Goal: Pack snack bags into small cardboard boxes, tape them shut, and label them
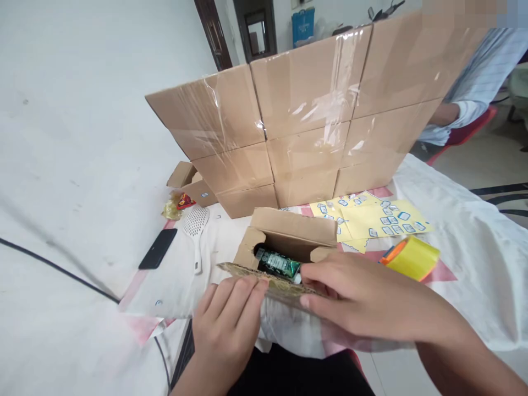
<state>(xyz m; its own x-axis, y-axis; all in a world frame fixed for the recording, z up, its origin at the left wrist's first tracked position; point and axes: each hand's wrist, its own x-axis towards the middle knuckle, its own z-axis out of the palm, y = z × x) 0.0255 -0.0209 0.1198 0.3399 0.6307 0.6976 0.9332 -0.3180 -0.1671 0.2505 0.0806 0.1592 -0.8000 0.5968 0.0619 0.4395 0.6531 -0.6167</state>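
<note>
Left hand (229,324) has its fingers curled over the near edge of the front flap (243,271) — looks closed on it, though the thumb is hidden. Right hand (363,297) pinches the same flap farther along, thumb outside, fingers inside, right by the white cap of a green tube (277,263); can't tell if they touch it.

Progress-wise, I'd say the tube's in: it lies inside the small carton (247,247). Closing isn't done — flaps are up, and I see no tape across the top. A yellow tape roll (416,258) sits off to the right.

Writing? The tube has pale lettering, too small to read. Same for the blue-edged stickers on the yellow sheets (355,224) and the print on the blue bag (303,27) way back. The taped box stack (305,110) shows no readable text.
</note>
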